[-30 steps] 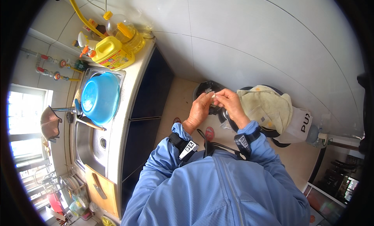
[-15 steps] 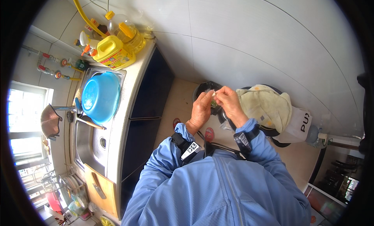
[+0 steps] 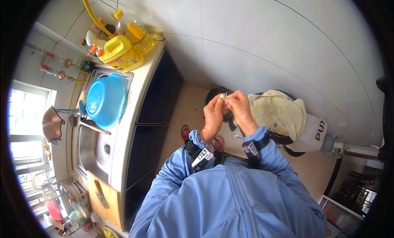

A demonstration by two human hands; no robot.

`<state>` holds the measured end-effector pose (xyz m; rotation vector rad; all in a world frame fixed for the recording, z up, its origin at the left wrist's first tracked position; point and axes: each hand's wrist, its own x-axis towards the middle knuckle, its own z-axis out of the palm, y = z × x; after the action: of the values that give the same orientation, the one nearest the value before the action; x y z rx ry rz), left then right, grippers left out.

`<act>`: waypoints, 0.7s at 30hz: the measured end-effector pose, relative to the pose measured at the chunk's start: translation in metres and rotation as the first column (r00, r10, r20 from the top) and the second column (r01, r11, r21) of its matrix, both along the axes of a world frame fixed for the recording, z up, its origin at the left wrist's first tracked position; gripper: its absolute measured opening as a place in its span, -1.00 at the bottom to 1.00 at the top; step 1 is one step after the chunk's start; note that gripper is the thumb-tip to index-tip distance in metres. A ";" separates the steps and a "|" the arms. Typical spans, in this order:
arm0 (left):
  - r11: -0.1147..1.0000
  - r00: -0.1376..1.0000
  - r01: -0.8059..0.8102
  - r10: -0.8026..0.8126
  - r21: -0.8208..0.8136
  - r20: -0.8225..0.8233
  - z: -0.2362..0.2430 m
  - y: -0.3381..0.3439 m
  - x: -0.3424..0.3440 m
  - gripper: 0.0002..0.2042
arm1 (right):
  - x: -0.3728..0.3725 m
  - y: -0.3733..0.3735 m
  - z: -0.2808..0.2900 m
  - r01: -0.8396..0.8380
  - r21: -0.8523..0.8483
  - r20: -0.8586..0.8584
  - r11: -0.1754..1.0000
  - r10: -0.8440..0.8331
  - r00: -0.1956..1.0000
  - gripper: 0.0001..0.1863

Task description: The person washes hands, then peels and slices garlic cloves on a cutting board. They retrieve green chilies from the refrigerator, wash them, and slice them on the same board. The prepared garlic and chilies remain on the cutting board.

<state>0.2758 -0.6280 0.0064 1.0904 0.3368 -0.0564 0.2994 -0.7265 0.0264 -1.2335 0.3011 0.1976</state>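
Note:
My left hand is closed on a small white piece, possibly a garlic clove, held up at the thumb and fingertips. My right hand pinches at the same piece, its fingertips almost touching those of the left. Beneath both hands is a dark lined bin, partly hidden by them. Just right of it, a pale green cloth is draped over a dark round object whose kind I cannot tell.
Along the left runs a counter with yellow jugs, a blue basin, a steel sink and a cutting board with a knife. My sandalled feet are on the floor. A white tiled wall stands ahead.
My left hand has shifted slightly right and tilted more upright. The white piece at its thumb tip shows more clearly. My right fingers still pinch beside it.

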 end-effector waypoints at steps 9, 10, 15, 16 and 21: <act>0.944 0.992 0.097 -0.119 -0.314 -0.050 0.003 0.034 0.022 -0.78 | 0.000 -0.013 -0.004 -0.052 -0.096 0.053 0.994 0.057 0.997 -0.92; 0.938 0.985 0.142 -0.166 -0.317 -0.048 0.003 0.036 0.023 -0.79 | 0.005 -0.017 -0.003 -0.062 -0.181 0.101 0.982 0.081 0.992 -0.89; 0.945 0.974 0.215 -0.226 -0.246 -0.017 0.002 0.035 0.018 -0.85 | 0.020 -0.022 0.000 -0.145 -0.393 0.173 0.908 0.228 0.958 -0.86; 0.946 0.970 0.231 -0.243 -0.228 -0.026 0.002 0.035 0.018 -0.87 | 0.020 -0.023 0.001 -0.164 -0.425 0.188 0.890 0.265 0.946 -0.87; 0.952 0.966 0.246 -0.256 -0.182 -0.029 0.001 0.034 0.017 -0.89 | 0.021 -0.018 0.007 -0.238 -0.450 0.193 0.861 0.353 0.915 -0.88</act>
<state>0.2930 -0.5942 0.0077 0.9510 0.2327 -0.3362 0.3209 -0.7445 0.0335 -1.7161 -0.0999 0.2362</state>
